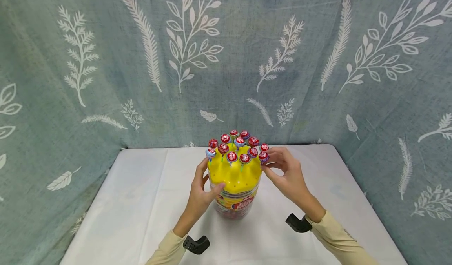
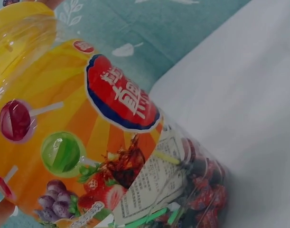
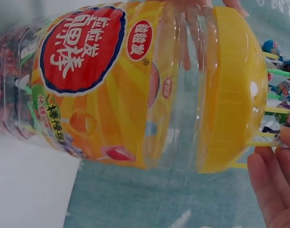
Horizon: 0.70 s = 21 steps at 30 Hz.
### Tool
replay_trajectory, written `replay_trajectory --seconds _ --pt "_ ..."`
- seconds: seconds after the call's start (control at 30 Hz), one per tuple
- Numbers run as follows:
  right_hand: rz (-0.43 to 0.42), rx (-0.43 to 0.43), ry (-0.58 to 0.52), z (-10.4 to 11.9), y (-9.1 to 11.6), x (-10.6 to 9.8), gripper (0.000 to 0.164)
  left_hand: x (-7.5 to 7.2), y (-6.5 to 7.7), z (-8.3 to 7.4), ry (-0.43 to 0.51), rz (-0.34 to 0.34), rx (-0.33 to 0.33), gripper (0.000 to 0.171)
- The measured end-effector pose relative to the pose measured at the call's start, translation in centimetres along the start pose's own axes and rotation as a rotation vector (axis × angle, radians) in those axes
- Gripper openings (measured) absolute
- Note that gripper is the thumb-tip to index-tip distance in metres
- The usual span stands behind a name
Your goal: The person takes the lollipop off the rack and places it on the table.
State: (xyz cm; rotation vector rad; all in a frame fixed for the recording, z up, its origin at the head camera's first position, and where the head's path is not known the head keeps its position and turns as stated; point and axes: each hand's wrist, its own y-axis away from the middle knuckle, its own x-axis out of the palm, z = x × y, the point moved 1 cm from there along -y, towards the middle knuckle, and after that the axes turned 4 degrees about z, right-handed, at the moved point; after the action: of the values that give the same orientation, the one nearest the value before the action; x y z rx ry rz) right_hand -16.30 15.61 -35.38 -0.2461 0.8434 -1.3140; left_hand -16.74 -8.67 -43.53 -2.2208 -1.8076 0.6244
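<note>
A clear plastic candy jar (image 1: 234,206) with a yellow lid (image 1: 229,175) stands upright on the table. Lollipops (image 1: 232,157) in red, purple and blue wrappers stick up by their sticks from the lid. My left hand (image 1: 199,194) grips the lid's left side, thumb on the front and fingers round the back. On the right side, my right hand (image 1: 289,176) pinches a lollipop (image 1: 263,157) at the lid's edge, just below its wrapped head. The right wrist view shows these fingers (image 3: 261,173) at the yellow stick. More wrapped lollipops (image 2: 211,190) lie inside the jar's bottom.
A white cloth covers the table (image 1: 141,210). Behind it and along both sides hangs a grey-green curtain (image 1: 226,100) with white leaf prints. Black wrist mounts (image 1: 196,244) sit on both sleeves.
</note>
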Motion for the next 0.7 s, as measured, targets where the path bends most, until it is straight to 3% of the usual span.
replay_trajectory --seconds 0.2,0.27,0.4,0.6,0.7 --pt "-0.029 0.014 -0.033 -0.2 0.1 0.2 0.039 0.3 0.4 2.7 0.012 -0.02 -0.021 0.078" --pt "-0.052 0.002 -0.051 -0.6 -0.1 0.0 0.04 0.4 0.3 2.9 0.014 -0.021 -0.013 0.078" --pt "-0.082 -0.016 -0.09 -1.7 -0.7 -0.6 0.044 0.4 0.2 2.9 0.026 -0.032 0.011 0.078" --pt "-0.091 -0.008 -0.091 -2.8 -1.2 -1.7 0.047 0.7 0.1 2.7 0.007 -0.069 -0.018 0.076" --pt "-0.109 0.004 -0.083 -2.6 -1.3 -2.2 0.047 0.8 0.1 1.5 0.003 -0.073 -0.019 0.075"
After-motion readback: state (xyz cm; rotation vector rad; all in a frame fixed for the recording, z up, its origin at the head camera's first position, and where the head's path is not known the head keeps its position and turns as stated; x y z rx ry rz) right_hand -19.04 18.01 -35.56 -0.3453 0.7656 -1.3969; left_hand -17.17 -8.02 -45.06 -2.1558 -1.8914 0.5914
